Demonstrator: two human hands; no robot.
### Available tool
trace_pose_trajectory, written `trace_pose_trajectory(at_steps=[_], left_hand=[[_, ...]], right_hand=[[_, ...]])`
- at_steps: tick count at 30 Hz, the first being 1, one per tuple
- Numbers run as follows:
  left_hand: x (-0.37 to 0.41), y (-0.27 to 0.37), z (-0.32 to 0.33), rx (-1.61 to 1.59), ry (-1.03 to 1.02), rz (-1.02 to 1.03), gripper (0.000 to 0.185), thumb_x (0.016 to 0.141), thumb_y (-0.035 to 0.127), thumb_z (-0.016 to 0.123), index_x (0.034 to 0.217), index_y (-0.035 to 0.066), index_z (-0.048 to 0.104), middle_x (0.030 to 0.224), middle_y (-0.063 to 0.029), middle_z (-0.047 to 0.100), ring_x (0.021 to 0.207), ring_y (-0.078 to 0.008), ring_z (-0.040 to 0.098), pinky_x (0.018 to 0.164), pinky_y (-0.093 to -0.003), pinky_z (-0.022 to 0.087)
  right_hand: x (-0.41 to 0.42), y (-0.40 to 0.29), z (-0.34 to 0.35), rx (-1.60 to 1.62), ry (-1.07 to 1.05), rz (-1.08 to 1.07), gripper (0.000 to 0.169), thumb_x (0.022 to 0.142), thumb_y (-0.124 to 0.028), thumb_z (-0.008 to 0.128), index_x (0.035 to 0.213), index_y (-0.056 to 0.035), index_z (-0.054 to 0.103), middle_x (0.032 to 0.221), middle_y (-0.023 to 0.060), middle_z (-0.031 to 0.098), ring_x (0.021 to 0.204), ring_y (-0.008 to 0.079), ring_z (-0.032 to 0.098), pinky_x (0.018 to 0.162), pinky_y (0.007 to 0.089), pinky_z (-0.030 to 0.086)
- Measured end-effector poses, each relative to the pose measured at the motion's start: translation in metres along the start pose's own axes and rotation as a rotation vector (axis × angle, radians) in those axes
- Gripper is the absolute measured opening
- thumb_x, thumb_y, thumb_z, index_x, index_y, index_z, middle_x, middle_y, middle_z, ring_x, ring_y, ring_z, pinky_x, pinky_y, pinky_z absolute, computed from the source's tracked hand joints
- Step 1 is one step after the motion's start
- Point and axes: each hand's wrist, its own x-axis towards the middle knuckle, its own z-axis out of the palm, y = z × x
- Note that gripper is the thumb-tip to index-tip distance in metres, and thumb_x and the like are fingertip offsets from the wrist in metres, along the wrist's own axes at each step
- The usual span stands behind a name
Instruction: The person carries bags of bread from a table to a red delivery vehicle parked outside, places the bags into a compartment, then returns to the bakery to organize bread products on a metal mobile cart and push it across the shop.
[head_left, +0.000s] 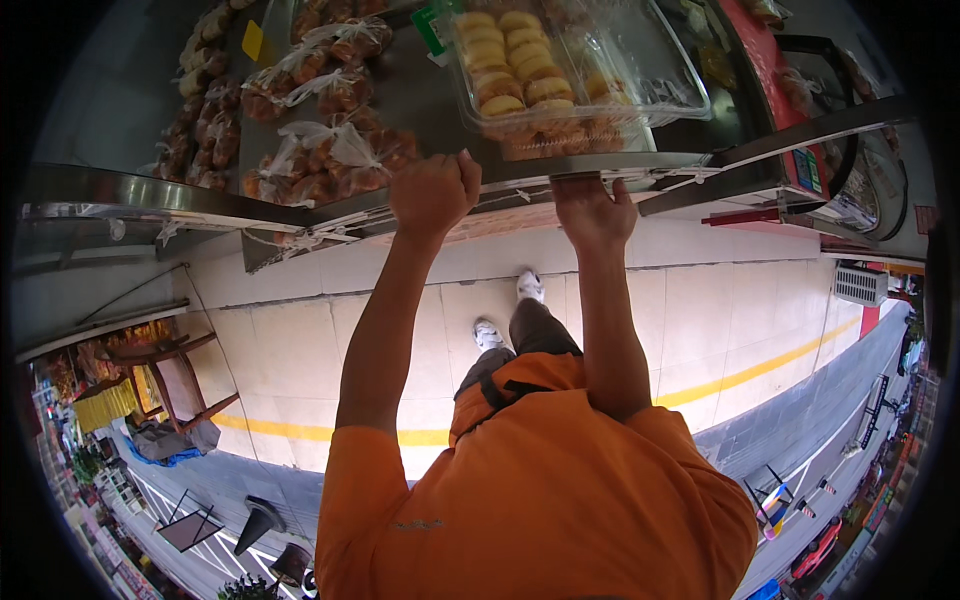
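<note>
My left hand (436, 187) is closed in a fist over the metal front rim (517, 174) of a food counter, beside knotted clear plastic bags of brown food (349, 154). To its right, my right hand (596, 214) touches the same rim, palm side showing and thumb apart; its fingers are hidden at the metal edge. Beyond my right hand, a clear plastic box (570, 124) holds rows of round, pale yellow pastries (525, 60). Its clear lid (667, 67) lies tilted to the right. Whether my right fingers grip the rim cannot be seen.
More bagged food (217, 131) lies at the left, with a yellow card (253, 40) nearby. A green card (429, 31) stands by the box. White string runs along the rim. A red panel (765, 60) is at the right. My shoes (529, 285) stand on the tiled floor (510, 375).
</note>
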Motion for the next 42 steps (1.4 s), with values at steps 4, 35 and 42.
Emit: trace_pose_trajectory(at_steps=[4,35,42], left_hand=[[0.000,-0.009,0.009,-0.036,0.105,0.023,0.035,0.087,0.019,0.063,0.054,0.012,0.056,0.053,-0.0081,0.053,0.045,-0.0286,0.054,0.045,-0.0400,0.043],[-0.101,0.020,-0.002,-1.975,0.870,-1.846,0.055,0.101,0.056,0.045,0.085,0.004,0.049,0.088,-0.0108,0.053,0.085,-0.0256,0.050,0.086,-0.0420,0.044],[-0.059,0.018,0.045,-2.258,0.813,-1.557,0.056,0.095,0.047,0.062,0.115,-0.004,0.054,0.123,-0.0224,0.058,0.122,-0.0369,0.054,0.116,-0.0478,0.038]], right_hand=[[0.031,0.020,0.017,-0.066,0.125,-0.174,0.072,0.099,-0.055,0.024,0.130,0.0054,0.049,0.131,0.0260,0.055,0.124,0.0406,0.053,0.109,0.0546,0.041],[0.087,0.008,0.027,0.032,0.273,0.040,0.026,0.092,-0.025,0.048,0.068,-0.0154,0.055,0.066,-0.0014,0.056,0.064,0.0169,0.055,0.074,0.0373,0.050],[0.116,0.014,-0.016,-0.058,0.476,-0.010,0.030,0.095,-0.035,0.048,0.069,-0.0211,0.055,0.062,-0.0040,0.054,0.058,0.0143,0.054,0.062,0.0330,0.053]])
